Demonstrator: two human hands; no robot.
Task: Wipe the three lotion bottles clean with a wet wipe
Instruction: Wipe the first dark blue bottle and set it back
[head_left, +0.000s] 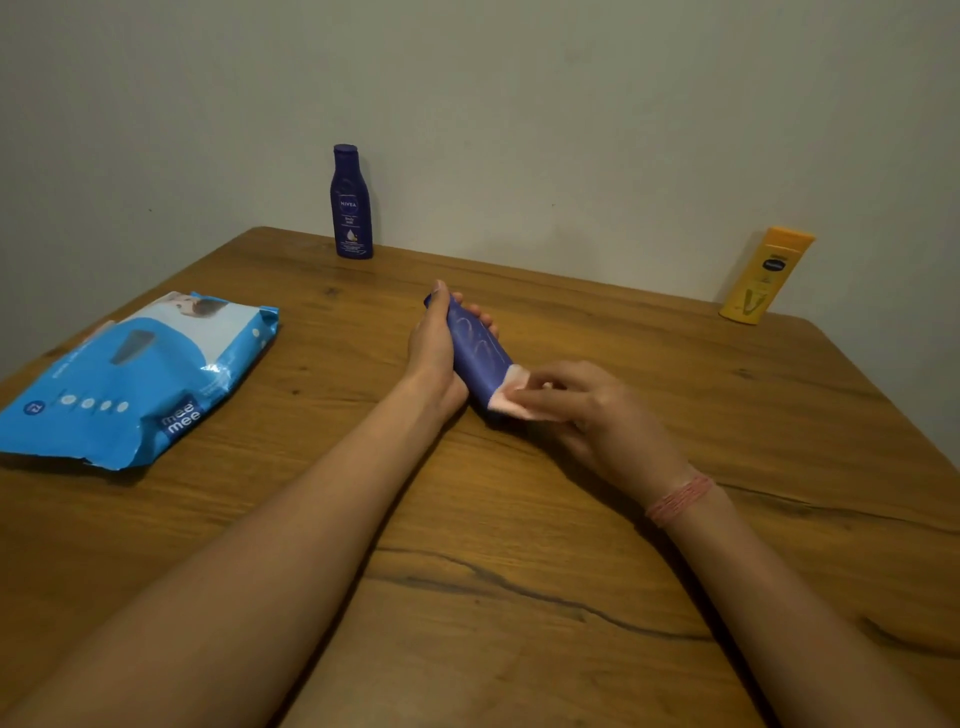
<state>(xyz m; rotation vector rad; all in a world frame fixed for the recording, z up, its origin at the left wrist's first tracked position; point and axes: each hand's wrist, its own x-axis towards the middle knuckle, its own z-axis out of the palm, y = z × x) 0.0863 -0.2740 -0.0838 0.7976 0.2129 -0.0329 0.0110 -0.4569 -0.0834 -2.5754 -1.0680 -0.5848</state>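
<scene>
My left hand (434, 348) grips a dark blue lotion bottle (480, 353), tilted with its cap end pointing away from me, above the middle of the wooden table (519, 597). A white wet wipe (511, 397) is pressed against the bottle's near end by the fingers of my right hand (597, 415). A second dark blue bottle (351, 202) stands upright by the wall at the table's far edge. At the far right, against the wall, a yellow lotion bottle (763, 275) stands cap down.
A blue pack of wet wipes (140, 379) lies flat on the left side of the table. A plain wall runs along the table's far edge. A pink thread band circles my right wrist.
</scene>
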